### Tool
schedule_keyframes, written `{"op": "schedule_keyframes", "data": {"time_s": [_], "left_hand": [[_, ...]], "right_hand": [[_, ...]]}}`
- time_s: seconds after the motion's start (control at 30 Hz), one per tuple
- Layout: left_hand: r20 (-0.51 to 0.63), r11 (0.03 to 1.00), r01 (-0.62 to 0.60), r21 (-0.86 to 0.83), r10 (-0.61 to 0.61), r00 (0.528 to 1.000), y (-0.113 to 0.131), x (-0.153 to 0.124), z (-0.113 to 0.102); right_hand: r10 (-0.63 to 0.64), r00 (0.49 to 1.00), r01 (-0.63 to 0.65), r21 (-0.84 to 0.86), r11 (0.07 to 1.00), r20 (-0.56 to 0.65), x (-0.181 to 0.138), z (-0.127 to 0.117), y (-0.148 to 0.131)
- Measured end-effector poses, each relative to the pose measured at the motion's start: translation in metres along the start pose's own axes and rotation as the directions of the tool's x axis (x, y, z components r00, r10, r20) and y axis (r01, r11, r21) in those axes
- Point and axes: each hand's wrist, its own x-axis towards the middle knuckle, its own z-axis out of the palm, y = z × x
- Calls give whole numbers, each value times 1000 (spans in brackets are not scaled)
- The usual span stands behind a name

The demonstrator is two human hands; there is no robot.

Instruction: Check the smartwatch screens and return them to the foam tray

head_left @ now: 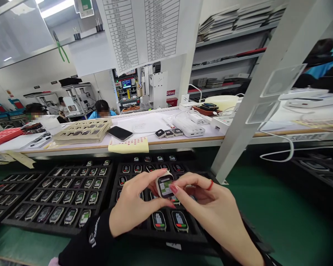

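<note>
We hold a little watch (164, 185) up with both hands. Our left hand (131, 207) pinches its left side tight. Our right hand (211, 208) pinches its right side tight. The watch is just above a black tray (155, 236) full of more watches, on the green table (266, 221).
</note>
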Motion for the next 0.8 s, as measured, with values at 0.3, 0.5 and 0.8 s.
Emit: {"op": "schedule_keyframes", "data": {"time_s": [0.3, 0.5, 0.8], "left_hand": [[13, 1000, -4, 9, 4, 1000, -1, 0, 0], [22, 1000, 1, 8, -1, 1000, -1, -1, 0], [19, 1000, -12, 21, 11, 1000, -2, -1, 1]], "right_hand": [[-11, 1000, 11, 8, 1000, 10, 1, 0, 2], [7, 1000, -7, 15, 1000, -2, 0, 1, 2], [-9, 1000, 9, -17, 1000, -12, 0, 1, 5]]}}
